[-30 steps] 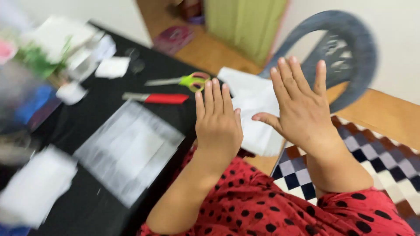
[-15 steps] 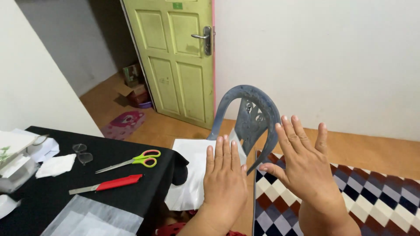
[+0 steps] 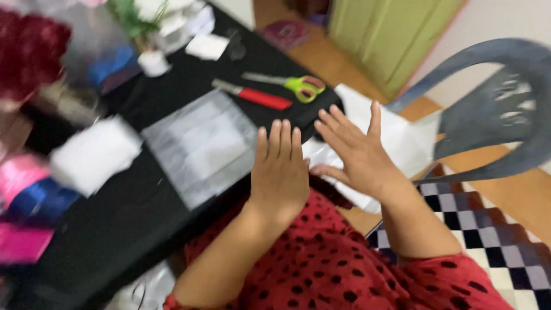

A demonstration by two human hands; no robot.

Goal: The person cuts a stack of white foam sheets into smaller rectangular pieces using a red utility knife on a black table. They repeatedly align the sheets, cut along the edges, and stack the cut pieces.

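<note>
Both of my hands are raised flat, backs toward me, holding nothing. My left hand point(image 3: 279, 170) hovers over the near edge of the black table point(image 3: 115, 229), fingers together. My right hand point(image 3: 357, 150) is beside it with fingers spread, above white sheets point(image 3: 402, 140) that hang off the table corner. A clear plastic sleeve with white paper point(image 3: 201, 146) lies on the table just left of my left hand. Beyond it lie a red-handled cutter point(image 3: 255, 96) and green-handled scissors point(image 3: 293, 84). Red sleeves with black dots cover my arms.
A grey plastic chair point(image 3: 499, 109) stands to the right on a wooden floor with a checked mat point(image 3: 493, 247). A white pad point(image 3: 94, 155), pink and blue blurred items point(image 3: 28, 195), a small plant point(image 3: 135, 23) and a green door point(image 3: 390, 34) are around.
The view has swung down and left from the door and wall to the table top. My hands stay raised and flat, now nearer the table and sleeve.
</note>
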